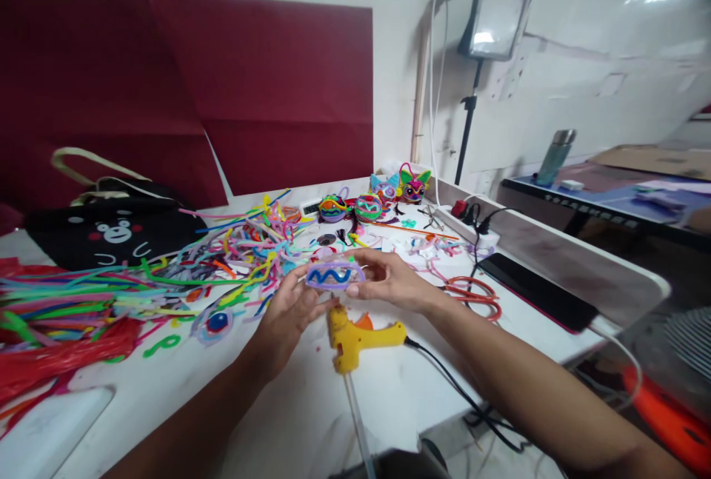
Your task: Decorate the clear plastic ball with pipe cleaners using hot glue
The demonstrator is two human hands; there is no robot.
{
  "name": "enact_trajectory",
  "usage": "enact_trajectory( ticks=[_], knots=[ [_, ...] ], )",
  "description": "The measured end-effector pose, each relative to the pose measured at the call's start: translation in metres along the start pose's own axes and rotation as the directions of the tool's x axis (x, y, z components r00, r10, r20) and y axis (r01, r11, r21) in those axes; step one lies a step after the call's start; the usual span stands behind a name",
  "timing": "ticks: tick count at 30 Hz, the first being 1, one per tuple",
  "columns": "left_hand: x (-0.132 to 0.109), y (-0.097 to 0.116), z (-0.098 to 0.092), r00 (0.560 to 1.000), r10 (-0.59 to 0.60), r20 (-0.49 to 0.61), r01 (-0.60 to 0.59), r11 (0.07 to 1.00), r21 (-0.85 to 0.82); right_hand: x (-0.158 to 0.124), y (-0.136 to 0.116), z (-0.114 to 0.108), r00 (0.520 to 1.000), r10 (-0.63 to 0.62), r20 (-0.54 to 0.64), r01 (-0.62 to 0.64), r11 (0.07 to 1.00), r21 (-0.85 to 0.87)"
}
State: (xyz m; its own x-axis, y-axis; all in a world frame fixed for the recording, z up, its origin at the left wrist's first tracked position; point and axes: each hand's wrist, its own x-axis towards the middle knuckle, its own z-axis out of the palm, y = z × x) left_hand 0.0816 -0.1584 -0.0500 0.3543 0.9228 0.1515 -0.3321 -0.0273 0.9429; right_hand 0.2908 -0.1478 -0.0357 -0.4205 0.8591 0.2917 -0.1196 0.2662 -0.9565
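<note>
Between my two hands is a pipe-cleaner craft piece [335, 286], a purple fuzzy outline with a blue zigzag inside. My left hand [292, 301] grips its left end, with the fingers partly behind it. The thumb and fingers of my right hand [389, 280] pinch its right end. Just below, a yellow hot glue gun [366, 337] lies on the white table [300, 405], a clear glue stick [358, 420] sticking out of its back toward me. Its black cord runs off to the right, under my right forearm.
Heaps of coloured pipe cleaners [194, 279] cover the left side, by a black bag [116, 231]. Several finished craft balls [383, 194] stand at the back. At right are a coiled orange cord [472, 296], a phone [536, 292], a power strip [466, 229] and a lamp on a stand [494, 12].
</note>
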Motion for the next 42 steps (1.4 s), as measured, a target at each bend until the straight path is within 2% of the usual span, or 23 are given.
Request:
enact_trajectory(
  ticks=[8, 14, 19, 25, 31, 36, 42],
  knots=[
    [-0.003, 0.006, 0.007, 0.995, -0.020, -0.097, 0.026, 0.998, 0.054, 0.000, 0.006, 0.000, 1.000, -0.022, 0.001, 0.022, 0.997, -0.070],
    [-0.003, 0.008, 0.009, 0.994, -0.017, -0.109, 0.024, 0.997, 0.066, -0.002, 0.005, 0.001, 1.000, -0.016, -0.011, 0.014, 0.992, -0.127],
    [-0.003, 0.006, 0.007, 0.996, -0.022, -0.083, 0.025, 0.999, 0.041, -0.002, 0.004, 0.001, 1.000, 0.000, -0.031, -0.005, 0.987, -0.162],
    [0.001, 0.005, 0.000, 0.998, -0.010, 0.056, 0.009, 1.000, 0.026, -0.002, 0.001, -0.001, 1.000, -0.003, 0.003, 0.004, 0.996, -0.084],
    [0.005, 0.005, -0.008, 0.999, -0.028, 0.025, 0.025, 0.993, 0.115, -0.002, 0.001, -0.002, 0.999, -0.005, 0.053, 0.007, 0.999, -0.041],
    [0.007, 0.006, -0.011, 0.999, -0.034, 0.033, 0.027, 0.985, 0.172, -0.003, 0.004, -0.004, 0.996, -0.016, 0.084, 0.024, 0.996, -0.089],
    [0.012, 0.005, -0.017, 0.998, 0.051, 0.029, -0.057, 0.964, 0.259, -0.002, 0.004, -0.009, 0.997, -0.044, 0.061, 0.053, 0.986, -0.159]
  ],
)
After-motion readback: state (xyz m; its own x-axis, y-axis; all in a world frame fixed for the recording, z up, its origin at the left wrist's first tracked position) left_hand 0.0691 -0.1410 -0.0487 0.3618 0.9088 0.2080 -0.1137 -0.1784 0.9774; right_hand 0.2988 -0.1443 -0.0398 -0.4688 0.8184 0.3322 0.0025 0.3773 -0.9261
